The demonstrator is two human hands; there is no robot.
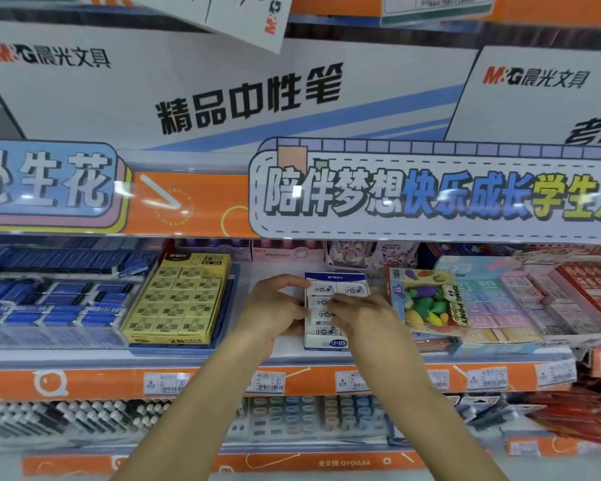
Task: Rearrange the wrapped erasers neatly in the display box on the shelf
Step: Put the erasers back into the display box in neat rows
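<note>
A white and blue display box stands on the middle of the shelf, holding several white wrapped erasers in rows. My left hand grips the box's left wall, thumb and fingers curled at its upper left corner. My right hand lies over the box's right half, fingertips pressing on an eraser in the second row. The right hand hides the lower right erasers.
A yellow 2B eraser box sits left of my hands, with blue eraser packs beyond it. A tilted pack of fruit-shaped erasers leans just to the right, then pastel and red boxes. Orange price rail runs below.
</note>
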